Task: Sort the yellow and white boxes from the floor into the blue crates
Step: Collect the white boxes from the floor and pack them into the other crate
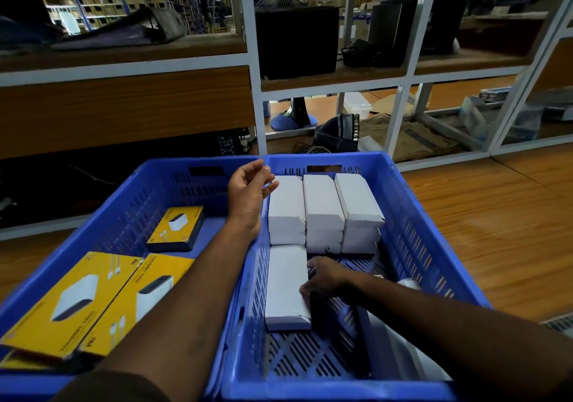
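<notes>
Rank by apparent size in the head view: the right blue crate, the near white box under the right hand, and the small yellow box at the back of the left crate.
1. right blue crate
2. near white box
3. small yellow box, though it lies farther away, so this is unsure.

My right hand covers part of the near white box, and I can't tell whether its fingers curl round the edge or only press it. Something dark sits under that hand; I can't make it out. My right forearm hides a white object by the right crate's wall. The near yellow boxes run under my left arm, their small print unreadable. The shelves are too dark to read.
</notes>
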Tool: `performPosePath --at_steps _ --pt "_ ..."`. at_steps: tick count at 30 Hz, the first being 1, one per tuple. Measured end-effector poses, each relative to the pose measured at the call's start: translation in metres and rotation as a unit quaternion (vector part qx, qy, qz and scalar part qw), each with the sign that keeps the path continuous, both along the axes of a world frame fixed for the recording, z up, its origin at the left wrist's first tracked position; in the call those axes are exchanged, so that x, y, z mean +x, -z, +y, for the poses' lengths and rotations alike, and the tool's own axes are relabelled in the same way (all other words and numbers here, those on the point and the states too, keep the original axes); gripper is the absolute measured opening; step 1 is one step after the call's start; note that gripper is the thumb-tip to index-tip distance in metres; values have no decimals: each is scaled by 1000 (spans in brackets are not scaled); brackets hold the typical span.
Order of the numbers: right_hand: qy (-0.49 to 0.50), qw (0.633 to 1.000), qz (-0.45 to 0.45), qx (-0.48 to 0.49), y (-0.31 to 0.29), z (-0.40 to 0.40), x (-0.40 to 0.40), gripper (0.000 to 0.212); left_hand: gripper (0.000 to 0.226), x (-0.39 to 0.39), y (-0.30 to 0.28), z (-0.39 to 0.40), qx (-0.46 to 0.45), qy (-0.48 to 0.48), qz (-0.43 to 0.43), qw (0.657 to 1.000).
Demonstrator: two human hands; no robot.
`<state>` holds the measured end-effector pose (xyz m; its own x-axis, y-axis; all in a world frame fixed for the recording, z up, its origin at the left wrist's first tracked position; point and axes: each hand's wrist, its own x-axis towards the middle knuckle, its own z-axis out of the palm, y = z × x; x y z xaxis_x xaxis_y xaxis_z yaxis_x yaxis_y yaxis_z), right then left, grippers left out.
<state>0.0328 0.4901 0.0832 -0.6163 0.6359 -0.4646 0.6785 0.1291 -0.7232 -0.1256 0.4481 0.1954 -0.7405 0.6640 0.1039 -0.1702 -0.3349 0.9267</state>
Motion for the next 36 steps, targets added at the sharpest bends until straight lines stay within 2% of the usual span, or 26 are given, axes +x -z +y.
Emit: performPosePath --at_steps 4,8,11,14,18,21,24,28,33,36 --pt "-12 1000 -9 2 10 11 1 46 15 0 1 1 -10 4 16 1000" --pt "-34 998 -45 36 -13 4 2 31 14 1 3 1 -38 1 57 998" --pt "-60 980 -72 176 -41 3 2 18 11 4 5 2 -68 -4 110 992" --pt "10 953 -28 300 -62 12 8 3 8 6 5 2 -79 1 131 988" --pt "80 899 10 430 -70 32 20 20 11 6 5 0 -86 2 142 986" --pt "131 861 15 491 -73 42 25 32 14 6 5 0 -97 5 160 982" --pt "183 855 -1 485 -75 49 30 42 13 7 5 0 -109 6 187 976" --pt "192 883 -27 428 -76 55 37 51 11 12 6 -1 -120 23 236 964" --pt "176 881 -6 440 -78 49 36 45 11 15 5 -2 -133 36 267 954" --pt "146 888 -2 436 -89 44 38 27 12 14 5 -1 -133 35 268 954"
